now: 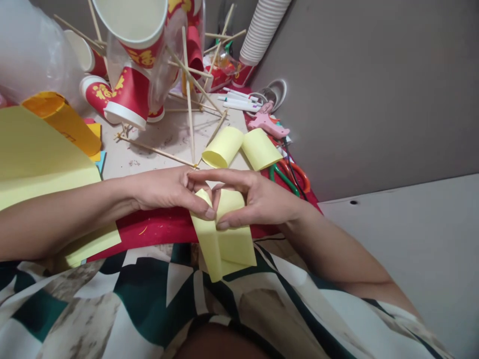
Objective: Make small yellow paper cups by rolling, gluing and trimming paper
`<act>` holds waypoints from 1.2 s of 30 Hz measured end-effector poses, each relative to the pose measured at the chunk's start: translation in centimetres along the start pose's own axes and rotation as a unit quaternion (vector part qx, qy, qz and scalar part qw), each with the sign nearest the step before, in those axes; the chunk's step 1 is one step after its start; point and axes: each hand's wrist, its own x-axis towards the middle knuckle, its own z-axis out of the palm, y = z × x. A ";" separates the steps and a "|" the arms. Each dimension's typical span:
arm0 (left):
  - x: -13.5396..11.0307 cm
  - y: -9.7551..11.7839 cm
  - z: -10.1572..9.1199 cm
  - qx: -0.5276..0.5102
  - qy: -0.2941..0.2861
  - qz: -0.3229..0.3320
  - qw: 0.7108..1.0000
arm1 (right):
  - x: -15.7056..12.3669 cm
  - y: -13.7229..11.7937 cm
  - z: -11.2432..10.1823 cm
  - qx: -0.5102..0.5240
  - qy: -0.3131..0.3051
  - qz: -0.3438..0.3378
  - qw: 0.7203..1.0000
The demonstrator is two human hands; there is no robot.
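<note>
Both my hands meet over the table's near edge on a pale yellow paper piece (224,247) that is curled at its top. My left hand (168,189) pinches the paper's left side with thumb and fingers. My right hand (254,199) curls round the top of the roll, thumb pressed on the front. The paper's lower part hangs down over my patterned clothing. Two more rolled yellow paper loops (239,147) lie on the table just beyond my hands.
A structure of red and white paper cups (127,94) and wooden sticks (189,94) stands at the back. Yellow paper sheets (33,159) lie at left. A pink glue gun (269,124), scissors (292,177), pens (239,102) and a stack of cups (262,30) sit at right by the grey wall.
</note>
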 end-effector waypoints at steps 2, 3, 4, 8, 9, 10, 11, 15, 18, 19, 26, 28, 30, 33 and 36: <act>0.1 -0.1 -0.1 -0.015 -0.002 0.004 1.000 | -0.1 0.2 -0.1 0.016 0.012 -0.003 1.000; 0.1 -0.2 -0.2 -0.022 -0.005 0.003 1.000 | -0.2 0.3 -0.1 0.024 0.021 -0.006 0.999; 0.1 -0.2 -0.3 -0.028 -0.006 -0.003 1.000 | -0.4 0.4 -0.1 0.031 0.032 -0.010 0.999; 0.1 -0.5 -0.7 -0.057 -0.002 -0.034 0.998 | -0.9 1.2 -0.1 0.067 0.046 -0.023 0.996; 0.0 -0.5 -0.7 -0.066 -0.003 -0.040 0.997 | -1.0 1.4 -0.1 0.078 0.039 -0.026 0.996; 0.0 -0.6 -0.8 -0.074 -0.005 -0.042 0.996 | -1.1 1.6 -0.1 0.087 0.032 -0.031 0.995; 0.0 -0.5 -0.8 -0.079 -0.006 -0.044 0.996 | -1.1 1.7 -0.2 0.092 0.026 -0.034 0.995; 0.1 -0.5 -0.6 -0.083 0.000 -0.031 0.996 | -0.9 1.5 -0.3 0.049 0.031 -0.032 0.998; 0.3 -0.4 -0.3 -0.097 0.024 -0.020 0.995 | -0.6 1.0 -0.4 -0.008 0.021 -0.029 0.999; 0.3 -0.3 -0.2 -0.100 0.031 -0.018 0.994 | -0.6 1.0 -0.3 -0.018 0.014 -0.033 0.999; 0.4 -0.2 -0.1 -0.091 0.049 -0.021 0.994 | -0.6 1.6 -0.1 0.027 0.009 -0.035 0.999; 0.3 -0.5 -0.3 -0.105 0.038 -0.027 0.993 | -0.7 1.6 -0.2 0.040 0.019 -0.020 0.999; 0.3 -0.7 -0.5 -0.113 0.027 -0.029 0.993 | -0.8 1.5 -0.3 0.057 0.021 -0.008 0.998; 0.3 -0.9 -0.6 -0.109 0.022 -0.028 0.993 | -0.9 1.6 -0.4 0.081 0.013 -0.002 0.997; 0.3 -1.0 -0.4 -0.111 0.036 -0.024 0.993 | -1.0 2.1 -0.5 0.103 0.004 -0.015 0.995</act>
